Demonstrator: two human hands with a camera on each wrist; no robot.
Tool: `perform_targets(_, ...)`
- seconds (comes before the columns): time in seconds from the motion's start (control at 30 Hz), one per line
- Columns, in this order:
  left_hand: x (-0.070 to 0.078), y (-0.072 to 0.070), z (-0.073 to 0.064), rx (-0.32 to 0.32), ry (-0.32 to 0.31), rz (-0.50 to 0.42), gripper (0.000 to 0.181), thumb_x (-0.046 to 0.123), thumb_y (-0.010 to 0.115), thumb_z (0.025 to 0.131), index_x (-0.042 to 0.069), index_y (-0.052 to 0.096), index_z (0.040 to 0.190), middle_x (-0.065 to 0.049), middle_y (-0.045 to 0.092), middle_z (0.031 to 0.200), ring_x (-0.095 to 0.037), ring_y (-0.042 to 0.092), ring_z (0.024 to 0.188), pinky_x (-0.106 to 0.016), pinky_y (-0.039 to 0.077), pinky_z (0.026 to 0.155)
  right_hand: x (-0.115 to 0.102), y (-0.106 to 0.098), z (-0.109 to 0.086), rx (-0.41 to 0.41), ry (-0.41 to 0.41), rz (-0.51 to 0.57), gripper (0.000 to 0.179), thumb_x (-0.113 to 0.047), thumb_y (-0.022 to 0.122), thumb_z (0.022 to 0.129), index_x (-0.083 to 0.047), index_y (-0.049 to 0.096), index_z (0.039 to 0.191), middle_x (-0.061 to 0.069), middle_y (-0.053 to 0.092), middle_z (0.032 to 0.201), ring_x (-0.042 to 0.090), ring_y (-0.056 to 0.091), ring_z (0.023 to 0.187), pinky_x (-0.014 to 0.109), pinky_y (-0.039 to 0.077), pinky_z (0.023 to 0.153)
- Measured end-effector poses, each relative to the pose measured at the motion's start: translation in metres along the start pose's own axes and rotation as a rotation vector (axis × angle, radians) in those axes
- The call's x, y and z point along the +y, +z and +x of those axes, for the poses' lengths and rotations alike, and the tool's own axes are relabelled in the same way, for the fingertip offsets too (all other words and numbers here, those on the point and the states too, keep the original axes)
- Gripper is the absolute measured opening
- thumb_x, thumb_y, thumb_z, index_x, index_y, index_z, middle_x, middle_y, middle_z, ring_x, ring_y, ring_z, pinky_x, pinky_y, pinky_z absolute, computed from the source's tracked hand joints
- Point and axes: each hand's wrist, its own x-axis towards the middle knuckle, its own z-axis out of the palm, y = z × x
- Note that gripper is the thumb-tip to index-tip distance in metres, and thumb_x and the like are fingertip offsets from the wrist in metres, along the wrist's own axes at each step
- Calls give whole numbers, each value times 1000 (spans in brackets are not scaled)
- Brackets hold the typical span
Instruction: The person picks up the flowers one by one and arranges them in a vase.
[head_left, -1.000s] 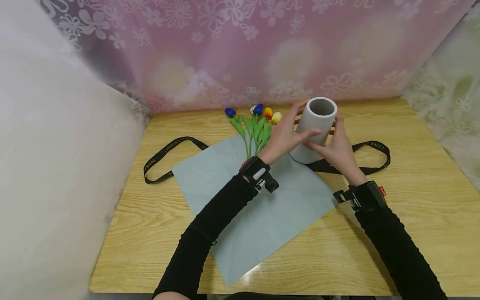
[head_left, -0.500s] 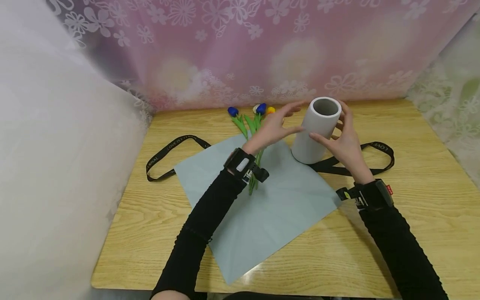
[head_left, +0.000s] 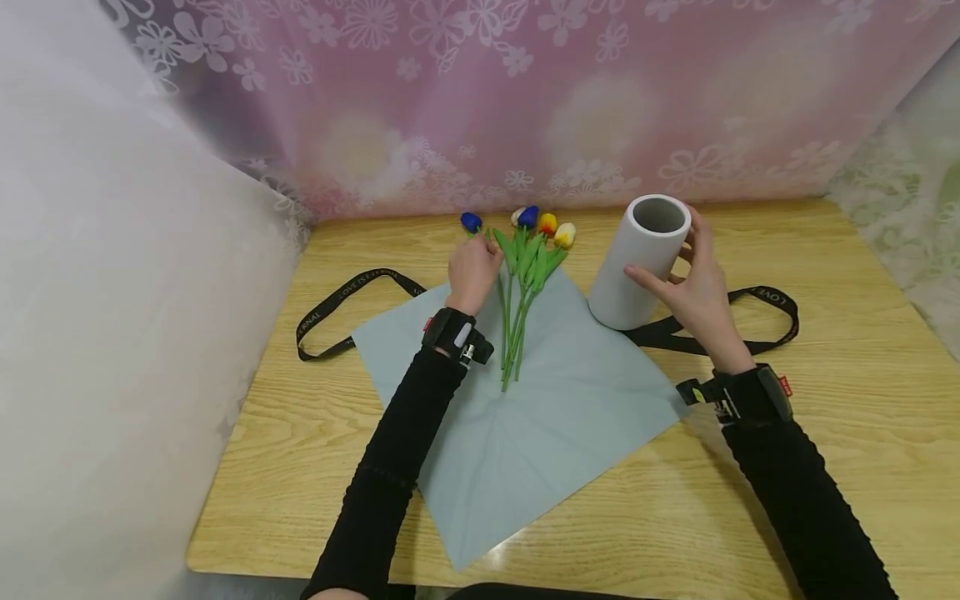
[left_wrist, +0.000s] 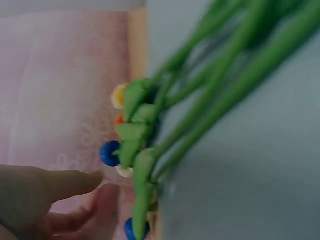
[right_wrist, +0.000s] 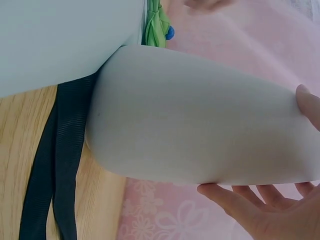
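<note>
A white cylindrical vase (head_left: 636,271) stands near the right corner of the grey-blue wrapping paper (head_left: 525,467), its mouth facing up. My right hand (head_left: 701,296) grips its upper right side, thumb in front and fingers around the far side; the right wrist view shows the vase (right_wrist: 200,115) close up. Several tulips (head_left: 521,292) with blue, white, yellow and orange-red heads lie on the paper. My left hand (head_left: 474,275) hovers at the leftmost blue tulip. In the left wrist view the thumb of the left hand (left_wrist: 45,200) is apart from the stems.
A black lettered ribbon (head_left: 761,317) passes beneath the paper and loops out on both sides. Everything rests on a wooden table (head_left: 300,467). A pink floral curtain (head_left: 480,108) hangs behind, and a white sheet (head_left: 112,333) stands at the left.
My left hand has let go of the vase and moved left to the tulips. The right hand stays on the vase, which stands in about the same place.
</note>
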Motion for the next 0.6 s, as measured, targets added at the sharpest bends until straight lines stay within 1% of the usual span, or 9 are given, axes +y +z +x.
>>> perform_targets(0.07, -7, 6, 2, -95, -19, 78, 47, 21, 67, 100, 11, 52, 57, 1, 42, 50, -13, 42, 46, -23, 27, 44, 0, 0, 0, 1, -3, 4, 99, -19, 82, 87, -35, 17, 160, 12, 37, 156, 42, 45, 135, 69, 46, 97)
perform_targets(0.13, -12, 11, 4, -193, -42, 125, 58, 26, 68, 99, 14, 38, 51, 4, 28, 48, -11, 34, 44, -22, 23, 43, 0, 1, -1, 1, -7, 10, 98, -19, 82, 87, -35, 17, 160, 12, 37, 156, 42, 45, 135, 70, 46, 97)
perform_targets(0.17, -13, 13, 4, -237, -58, 148, 58, 29, 69, 99, 14, 40, 51, 4, 30, 48, -12, 37, 45, -23, 26, 43, 1, 1, -1, 1, -9, 13, 98, -19, 82, 87, -36, 18, 159, 12, 37, 156, 42, 45, 135, 70, 46, 97)
perform_targets(0.23, -15, 16, 6, -290, -90, 164, 56, 31, 70, 98, 14, 41, 53, 3, 32, 48, -13, 41, 47, -24, 29, 43, 1, 2, -2, -1, -11, 16, 98, -18, 82, 87, -35, 18, 159, 12, 37, 155, 42, 45, 135, 70, 46, 96)
perform_targets(0.3, -15, 18, 7, -316, -120, 163, 54, 31, 71, 97, 14, 42, 54, 3, 34, 50, -14, 44, 50, -25, 32, 44, 1, 1, -2, -4, -11, 20, 99, -16, 82, 87, -34, 17, 160, 13, 36, 156, 43, 44, 135, 71, 46, 96)
perform_targets(0.37, -15, 20, 8, -324, -140, 158, 53, 31, 72, 96, 14, 41, 56, 3, 33, 52, -15, 45, 53, -26, 34, 45, 2, 1, -2, -6, -10, 22, 100, -14, 82, 87, -32, 16, 160, 14, 36, 156, 45, 43, 136, 72, 45, 96)
perform_targets(0.5, -14, 22, 9, -326, -145, 175, 51, 27, 68, 98, 14, 40, 57, 2, 32, 53, -15, 44, 54, -27, 33, 46, 3, 0, 0, -9, -5, 20, 101, -13, 82, 87, -30, 14, 161, 15, 34, 157, 46, 42, 137, 72, 45, 96)
perform_targets(0.6, -13, 21, 9, -313, -148, 177, 50, 24, 66, 99, 14, 42, 56, 1, 36, 52, -16, 45, 53, -27, 34, 45, 3, -1, 1, -12, -4, 16, 102, -13, 81, 87, -30, 14, 161, 15, 33, 158, 46, 41, 138, 72, 44, 96)
